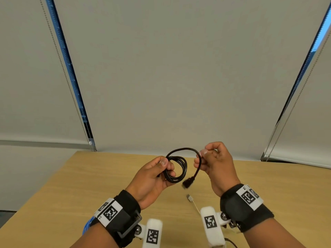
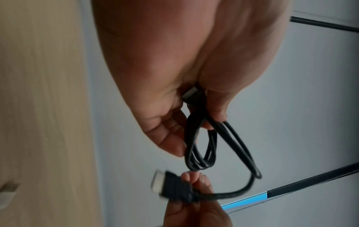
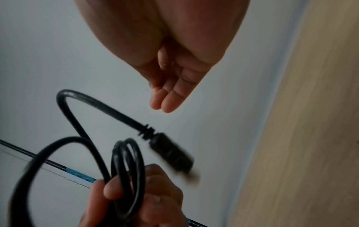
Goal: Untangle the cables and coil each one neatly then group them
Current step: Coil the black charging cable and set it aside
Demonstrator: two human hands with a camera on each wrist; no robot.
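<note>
Currently the left hand (image 1: 152, 178) is gripping a black cable (image 1: 176, 169) above the middle of a wooden table (image 1: 71, 185); its thumb and curled fingers are closing round several stacked loops of the coil, and the left wrist view is showing the strands passing between thumb and fingers, with a metal-tipped plug tucked against the palm. The right hand (image 1: 215, 163) is holding the loose run of the same cable just right of the coil, thumb and forefinger pinching it where it arches over from the top of the loops. The remaining fingers are lying loosely curled (in the right wrist view two fingertips (image 3: 165, 101) are showing straight and clear of the cable). Below that pinch the free end is hanging down, ending in a black plug (image 1: 187, 182), blurred, suspended above the table between the two hands.

On the tabletop, near the person and between the wrists, a white cable (image 1: 194, 203) with a small silver connector is lying flat. A blue cable (image 1: 87, 225) is partly showing behind the left wristband. Grey roller blinds (image 1: 179, 77) are covering the far side.
</note>
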